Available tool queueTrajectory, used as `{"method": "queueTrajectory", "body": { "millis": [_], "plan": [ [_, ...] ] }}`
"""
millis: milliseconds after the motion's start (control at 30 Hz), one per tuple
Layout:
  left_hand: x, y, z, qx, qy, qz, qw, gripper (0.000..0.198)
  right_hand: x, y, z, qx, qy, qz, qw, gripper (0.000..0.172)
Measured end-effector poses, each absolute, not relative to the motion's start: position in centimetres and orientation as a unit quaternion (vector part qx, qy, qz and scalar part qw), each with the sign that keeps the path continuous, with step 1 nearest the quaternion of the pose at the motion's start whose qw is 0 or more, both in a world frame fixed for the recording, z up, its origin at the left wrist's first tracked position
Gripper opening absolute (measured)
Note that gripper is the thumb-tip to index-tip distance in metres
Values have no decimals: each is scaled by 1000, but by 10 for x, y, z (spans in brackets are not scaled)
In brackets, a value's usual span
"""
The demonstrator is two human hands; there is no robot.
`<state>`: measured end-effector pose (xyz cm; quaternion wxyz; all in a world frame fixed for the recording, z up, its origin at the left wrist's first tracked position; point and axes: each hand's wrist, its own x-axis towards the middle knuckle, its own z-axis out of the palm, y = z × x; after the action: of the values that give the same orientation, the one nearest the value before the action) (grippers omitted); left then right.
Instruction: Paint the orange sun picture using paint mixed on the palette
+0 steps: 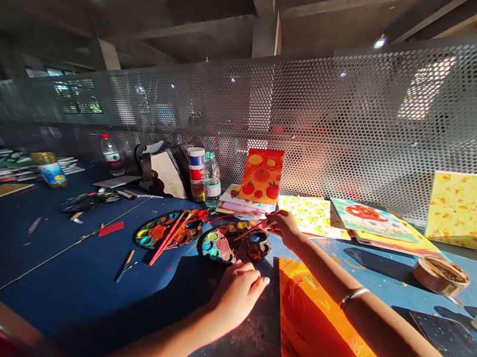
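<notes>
Paintbrush (252, 229) sits pinched in our right hand (285, 227), its tip over the paint palette (236, 243), placed within reach; our left hand (236, 297) lies half-curled nearby, apparently empty.

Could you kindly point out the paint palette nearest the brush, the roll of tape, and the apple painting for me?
Paint palette (236, 243), head view, on its paint-smeared middle.
Roll of tape (438, 283), head view, on its outer band.
Apple painting (262, 174), head view, on its painted face.
</notes>
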<state>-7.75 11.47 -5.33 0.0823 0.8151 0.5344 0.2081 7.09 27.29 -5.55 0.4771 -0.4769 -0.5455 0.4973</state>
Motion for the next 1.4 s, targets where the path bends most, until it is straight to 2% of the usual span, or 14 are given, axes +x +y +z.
{"method": "queueTrajectory", "body": {
  "millis": [133, 267, 467, 667, 967, 1400],
  "plan": [
    [-77, 115, -54, 815, 533, 211, 82, 33, 59, 262, -45, -450, -597, 484, 456, 23],
    [-77, 115, -54, 817, 529, 215, 76, 35, 50, 248, -34, -422, -669, 414, 451, 29],
    [-78, 113, -55, 820, 523, 223, 69, 36, 48, 219, -19, -388, -754, 297, 440, 18],
    [-78, 114, -53, 822, 527, 208, 68, 34, 46, 204, -16, -364, -805, 232, 407, 21],
    [-77, 116, -53, 816, 542, 189, 70, 26, 45, 203, -18, -352, -834, 190, 379, 19],
    [-77, 118, -57, 825, 523, 202, 74, 24, 51, 204, -24, -347, -851, 165, 358, 19]
  ]
}}
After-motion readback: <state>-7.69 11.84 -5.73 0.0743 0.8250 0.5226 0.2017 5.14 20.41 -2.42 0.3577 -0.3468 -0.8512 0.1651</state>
